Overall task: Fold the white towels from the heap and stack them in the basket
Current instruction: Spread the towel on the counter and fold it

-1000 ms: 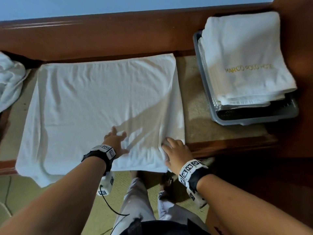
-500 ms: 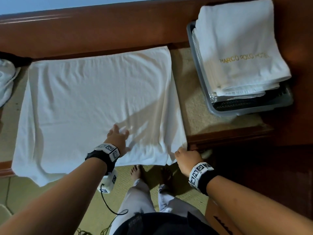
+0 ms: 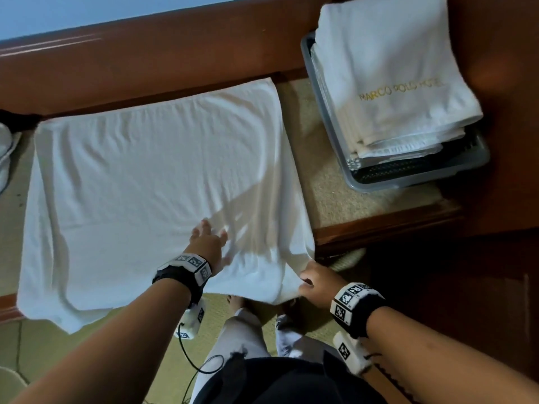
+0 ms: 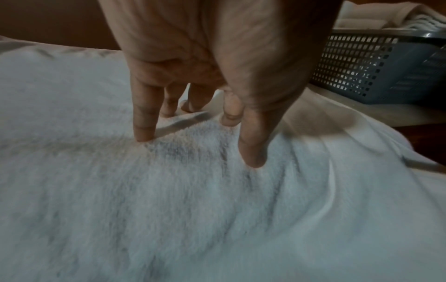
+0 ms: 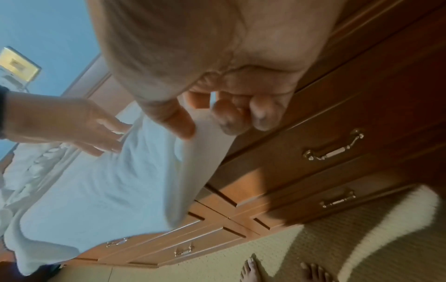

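Head view: right hand [image 3: 316, 284] has moved off the towel [image 3: 151, 182] surface and now pinches its near right corner, ready for folding. Left wrist view: left hand [image 4: 205, 80] presses flat, fingers extended. Right wrist view: corner lifted off worktop [image 5: 301, 143].
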The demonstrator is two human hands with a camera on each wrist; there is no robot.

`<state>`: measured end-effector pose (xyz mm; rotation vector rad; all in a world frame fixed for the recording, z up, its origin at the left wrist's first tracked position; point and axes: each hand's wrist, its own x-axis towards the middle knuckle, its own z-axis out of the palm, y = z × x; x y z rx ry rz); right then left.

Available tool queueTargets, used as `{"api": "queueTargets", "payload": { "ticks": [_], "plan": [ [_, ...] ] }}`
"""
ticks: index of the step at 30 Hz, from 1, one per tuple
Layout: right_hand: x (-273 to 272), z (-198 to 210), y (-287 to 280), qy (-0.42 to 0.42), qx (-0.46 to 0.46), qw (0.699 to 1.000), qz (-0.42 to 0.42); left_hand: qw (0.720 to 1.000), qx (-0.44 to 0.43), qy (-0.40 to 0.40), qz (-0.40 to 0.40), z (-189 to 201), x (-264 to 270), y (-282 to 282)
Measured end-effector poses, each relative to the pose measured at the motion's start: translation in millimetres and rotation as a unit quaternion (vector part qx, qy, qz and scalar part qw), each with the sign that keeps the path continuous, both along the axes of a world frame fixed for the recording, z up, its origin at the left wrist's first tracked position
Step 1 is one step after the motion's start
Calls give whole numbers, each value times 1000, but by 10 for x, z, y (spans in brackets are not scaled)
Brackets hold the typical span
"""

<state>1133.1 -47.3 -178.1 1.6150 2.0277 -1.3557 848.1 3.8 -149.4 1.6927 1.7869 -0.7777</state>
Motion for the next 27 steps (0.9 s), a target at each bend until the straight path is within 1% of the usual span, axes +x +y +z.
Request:
{"api": "queueTargets", "payload": {
  "ticks": [3, 5, 9, 12, 15, 18, 20, 22, 24, 25, 27],
  "plan": [
    [188, 20, -61, 32, 16, 996, -81, 1000, -2, 3, 15, -44, 23, 53],
    [330, 24, -121, 33, 32, 994, -103, 1000, -2, 1, 26, -45, 33, 98],
    [642, -38, -333, -4, 24, 985, -169, 999, -4, -2, 35, -16, 52, 128],
    [783, -122, -529, -38, -20, 987, -157, 999, 4, -4, 41, -18, 59, 102],
    [746, -147, -576, -35, -34, 989, -139, 999, 5, -7, 51, -13, 57, 84],
    [639, -95, -539, -35, -48, 994, -95, 999, 5, -10, 53, -7, 54, 81],
    [591, -88, -520, -48, -51, 996, -57, 999, 7, -13, 52, 2, 55, 79],
    [581, -104, -506, -59, -44, 997, -36, 999, 8, -13, 52, 12, 60, 76],
    [601, -131, -490, -57, -22, 997, -40, 998, 7, -13, 55, 18, 60, 76],
    [618, -144, -483, -60, 11, 997, -50, 998, 6, -13, 55, 23, 62, 76],
    [654, -119, -469, -51, 110, 988, -98, 999, 6, -14, 52, 24, 59, 73]
  ]
}}
